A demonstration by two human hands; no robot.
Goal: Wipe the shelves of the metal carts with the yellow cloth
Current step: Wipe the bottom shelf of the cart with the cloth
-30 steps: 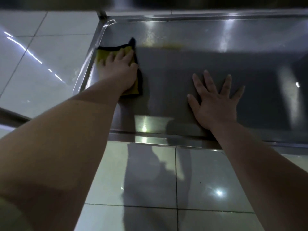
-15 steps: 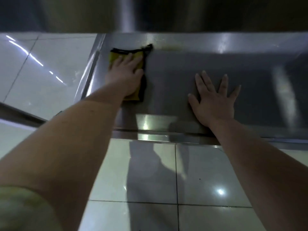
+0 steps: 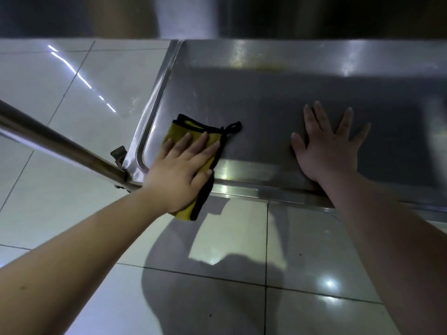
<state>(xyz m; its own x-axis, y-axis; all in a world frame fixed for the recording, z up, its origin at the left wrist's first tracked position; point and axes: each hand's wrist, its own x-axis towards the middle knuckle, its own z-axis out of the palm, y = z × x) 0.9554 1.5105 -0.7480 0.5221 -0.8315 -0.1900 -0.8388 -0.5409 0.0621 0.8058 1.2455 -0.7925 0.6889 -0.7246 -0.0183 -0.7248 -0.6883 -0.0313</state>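
The left hand (image 3: 179,175) presses the black-edged yellow cloth (image 3: 187,131), fingers straight, overhanging the steel cart shelf's (image 3: 266,97) near-left corner; the right hand (image 3: 326,148) lies flat, fingers spread.

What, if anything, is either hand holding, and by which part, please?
Nothing is gripped. The left hand presses flat on the cloth's middle; the right hand lies flat on the bare shelf.

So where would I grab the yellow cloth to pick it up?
Probably the near end of the yellow cloth, coming from the front: it hangs off the shelf edge, so fingers fit under. The left hand presses the rest flat.
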